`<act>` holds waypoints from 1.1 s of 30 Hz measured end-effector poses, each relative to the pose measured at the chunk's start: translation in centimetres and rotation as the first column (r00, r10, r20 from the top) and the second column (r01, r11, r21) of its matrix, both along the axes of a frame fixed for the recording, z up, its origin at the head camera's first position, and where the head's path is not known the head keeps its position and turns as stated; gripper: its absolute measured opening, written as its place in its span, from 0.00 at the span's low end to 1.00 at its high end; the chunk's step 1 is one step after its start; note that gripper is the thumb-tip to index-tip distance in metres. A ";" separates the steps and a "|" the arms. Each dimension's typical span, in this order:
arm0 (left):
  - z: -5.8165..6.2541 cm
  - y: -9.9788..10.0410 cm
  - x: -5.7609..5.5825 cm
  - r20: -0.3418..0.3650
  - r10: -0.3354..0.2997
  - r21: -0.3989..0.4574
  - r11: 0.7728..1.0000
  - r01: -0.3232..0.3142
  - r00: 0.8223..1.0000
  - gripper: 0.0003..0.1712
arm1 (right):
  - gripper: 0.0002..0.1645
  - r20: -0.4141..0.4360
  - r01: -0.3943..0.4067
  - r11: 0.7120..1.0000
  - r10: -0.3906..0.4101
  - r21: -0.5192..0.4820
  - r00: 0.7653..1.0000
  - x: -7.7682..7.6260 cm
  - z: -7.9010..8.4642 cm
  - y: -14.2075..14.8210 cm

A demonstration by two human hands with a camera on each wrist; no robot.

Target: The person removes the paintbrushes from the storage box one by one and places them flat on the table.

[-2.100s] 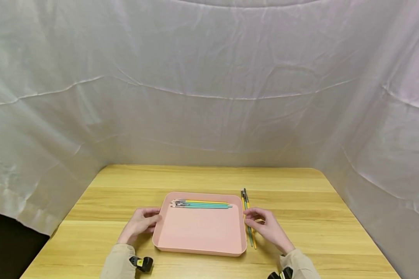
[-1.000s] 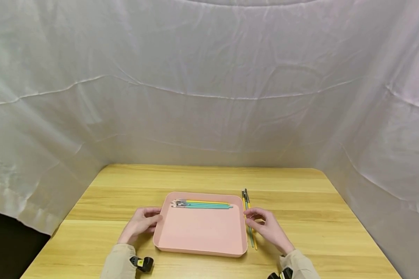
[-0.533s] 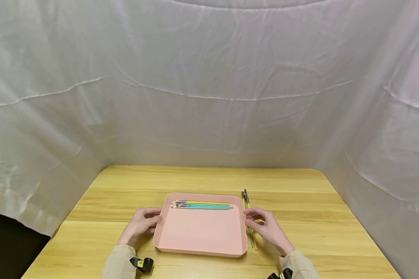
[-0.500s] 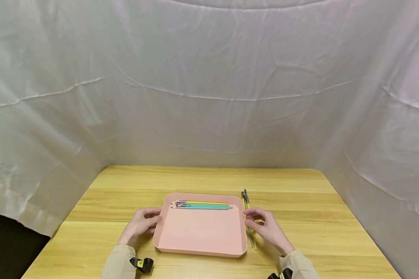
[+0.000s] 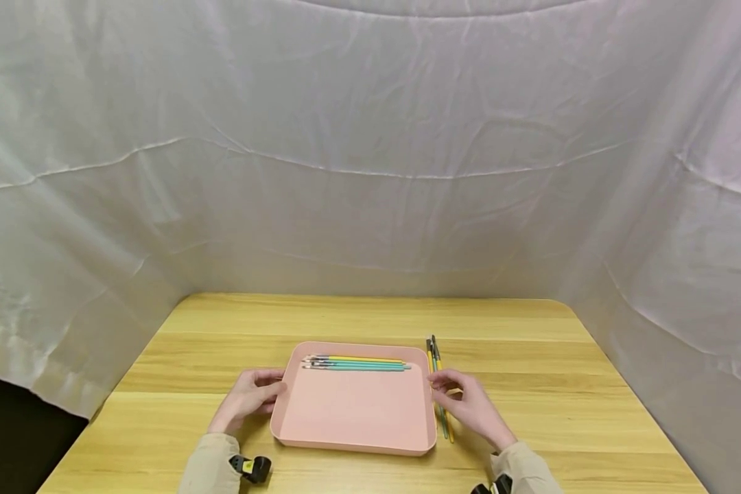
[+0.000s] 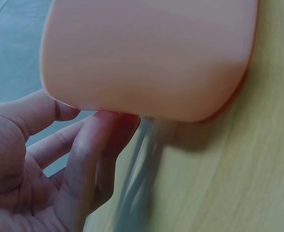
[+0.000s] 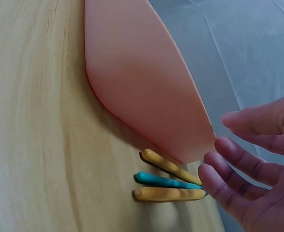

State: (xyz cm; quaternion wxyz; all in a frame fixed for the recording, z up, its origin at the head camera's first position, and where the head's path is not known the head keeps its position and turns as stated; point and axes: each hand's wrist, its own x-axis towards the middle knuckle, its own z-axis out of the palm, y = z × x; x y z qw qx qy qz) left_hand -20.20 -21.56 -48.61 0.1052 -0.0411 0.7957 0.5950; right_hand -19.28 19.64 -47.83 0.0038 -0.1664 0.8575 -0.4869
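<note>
A pink tray (image 5: 355, 412) lies on the wooden table, with several yellow and teal paintbrushes (image 5: 358, 363) side by side near its far wall. At its left side my left hand (image 5: 247, 398) pinches the wall, thumb at the rim and fingertips (image 6: 120, 125) against the outside. My right hand (image 5: 466, 405) is at the opposite wall, fingers loosely bent and tips right at the rim. Thumb and fingers stand apart in the right wrist view, with nothing gripped. Three more paintbrushes (image 7: 168, 181), two yellow and one teal, lie along the tray's right side, partly hidden by the right hand.
Pale grey curtains (image 5: 370, 206) surround the table (image 5: 370, 315) at the back and both sides. Small black cameras (image 5: 259, 469) sit at both sleeves. Blurred grey streaks (image 6: 137, 179) show beside the left fingers in the left wrist view.
My right hand has shifted slightly left toward the tray's rim. The left hand, tray and paintbrushes stay in nearly the same place.
</note>
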 end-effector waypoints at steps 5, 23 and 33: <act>0.1 -0.1 0.0 -0.006 -0.020 0.008 1.000 0.020 1.000 0.28 | 0.16 -0.042 0.020 1.000 -0.019 0.020 0.999 0.0 0.6 -0.4; -0.3 -0.1 -0.4 0.000 -0.026 0.010 1.000 0.026 1.000 0.27 | 0.15 -0.125 -0.133 0.979 0.153 0.157 0.980 -2.1 3.0 -3.7; -0.2 -0.2 -0.2 -0.007 -0.021 0.013 1.000 0.021 1.000 0.27 | 0.16 -0.099 -0.192 0.951 0.222 0.244 0.970 -4.2 3.6 -6.5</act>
